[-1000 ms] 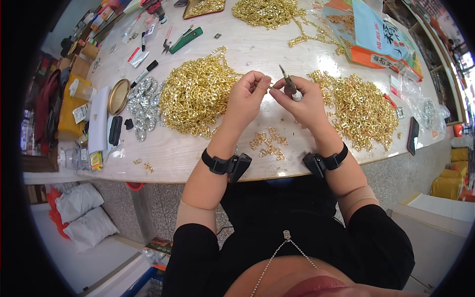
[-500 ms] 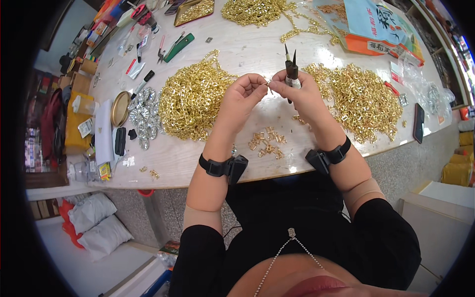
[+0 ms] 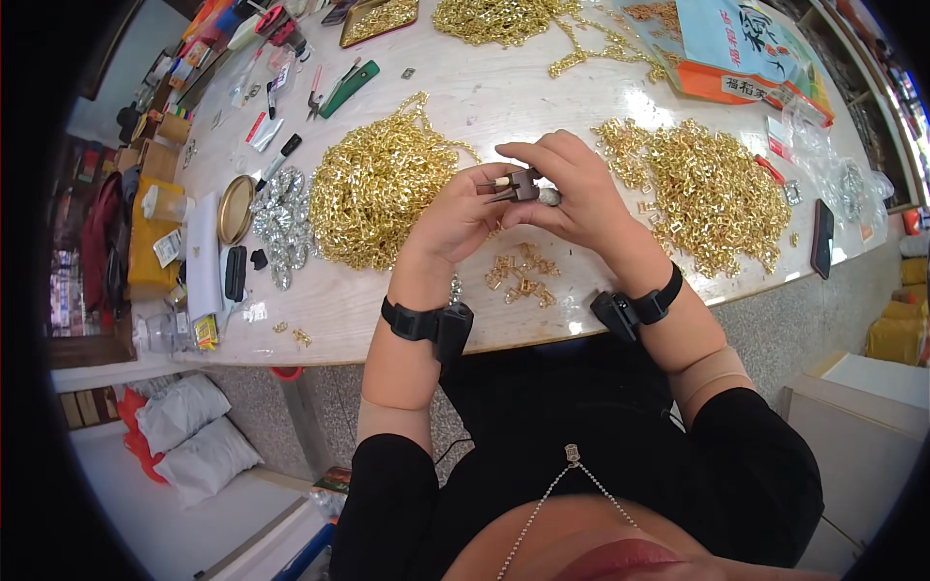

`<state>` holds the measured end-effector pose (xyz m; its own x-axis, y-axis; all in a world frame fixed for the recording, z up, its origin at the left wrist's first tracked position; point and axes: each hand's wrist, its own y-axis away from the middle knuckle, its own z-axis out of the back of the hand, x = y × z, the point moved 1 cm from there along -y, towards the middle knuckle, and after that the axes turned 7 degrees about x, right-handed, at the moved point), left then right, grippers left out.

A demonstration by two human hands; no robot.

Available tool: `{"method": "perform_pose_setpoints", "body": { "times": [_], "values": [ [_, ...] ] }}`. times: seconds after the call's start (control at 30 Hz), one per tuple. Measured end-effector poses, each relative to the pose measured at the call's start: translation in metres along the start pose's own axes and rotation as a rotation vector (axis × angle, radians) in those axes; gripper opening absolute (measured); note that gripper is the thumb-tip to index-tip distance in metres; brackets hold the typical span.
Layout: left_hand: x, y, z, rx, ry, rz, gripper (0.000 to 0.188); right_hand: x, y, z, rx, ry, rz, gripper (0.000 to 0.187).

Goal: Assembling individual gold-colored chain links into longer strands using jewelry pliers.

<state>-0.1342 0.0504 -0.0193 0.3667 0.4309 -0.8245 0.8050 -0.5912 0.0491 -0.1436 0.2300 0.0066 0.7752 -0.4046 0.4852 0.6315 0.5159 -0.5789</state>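
Note:
My right hand [image 3: 573, 189] is closed around small pliers [image 3: 525, 184], whose narrow jaws point left. The jaw tips meet the fingers of my left hand [image 3: 453, 218], which is closed in a pinch. What those fingers hold is too small and too covered to make out. Left of that hand lies a big heap of gold chain [image 3: 373, 198], with a strand trailing behind my fingers. Loose gold links [image 3: 523, 274] are scattered on the table just below both hands. To the right of my right hand spreads a pile of gold links [image 3: 717, 198].
Silver chain [image 3: 283, 228], a round gold lid [image 3: 235, 210] and a black marker [image 3: 279, 162] lie at the left. Green-handled pliers [image 3: 349, 89] are further back. A phone [image 3: 821, 239] rests by the right edge. More gold chain [image 3: 499, 21] and a printed bag [image 3: 731, 48] occupy the far side.
The pliers have swung from pointing up and away to pointing left, at my left hand's fingers. My left hand has shifted slightly left and down, and my right hand has turned.

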Motion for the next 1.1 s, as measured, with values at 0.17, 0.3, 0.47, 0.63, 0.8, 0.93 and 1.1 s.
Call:
{"method": "perform_pose_setpoints", "body": {
  "times": [0.17, 0.3, 0.47, 0.63, 0.8, 0.93, 1.1],
  "values": [
    [0.001, -0.005, 0.0, -0.005, 0.1, 0.01, 0.032, 0.0, -0.002, 0.001, 0.003, 0.062, 0.035, 0.068],
    [0.001, -0.003, 0.0, -0.034, 0.145, -0.031, 0.03, 0.004, -0.004, 0.0, -0.001, 0.137, 0.029, 0.066],
    [0.003, -0.001, 0.002, 0.019, 0.218, -0.047, 0.023, 0.005, -0.005, 0.0, -0.008, 0.229, 0.008, 0.058],
    [0.008, -0.001, 0.004, -0.012, 0.162, -0.015, 0.017, 0.001, -0.007, 0.004, -0.056, 0.233, 0.077, 0.048],
    [-0.001, -0.007, 0.008, 0.082, 0.131, -0.033, 0.014, 0.004, -0.018, 0.003, 0.009, 0.037, -0.138, 0.035],
    [-0.009, -0.006, 0.012, 0.008, 0.147, -0.133, 0.014, 0.001, -0.025, 0.003, 0.05, -0.261, -0.497, 0.027],
    [-0.015, -0.006, 0.014, -0.148, 0.112, -0.249, 0.015, -0.004, -0.03, -0.009, -0.027, -0.542, -0.387, 0.025]
  ]
}}
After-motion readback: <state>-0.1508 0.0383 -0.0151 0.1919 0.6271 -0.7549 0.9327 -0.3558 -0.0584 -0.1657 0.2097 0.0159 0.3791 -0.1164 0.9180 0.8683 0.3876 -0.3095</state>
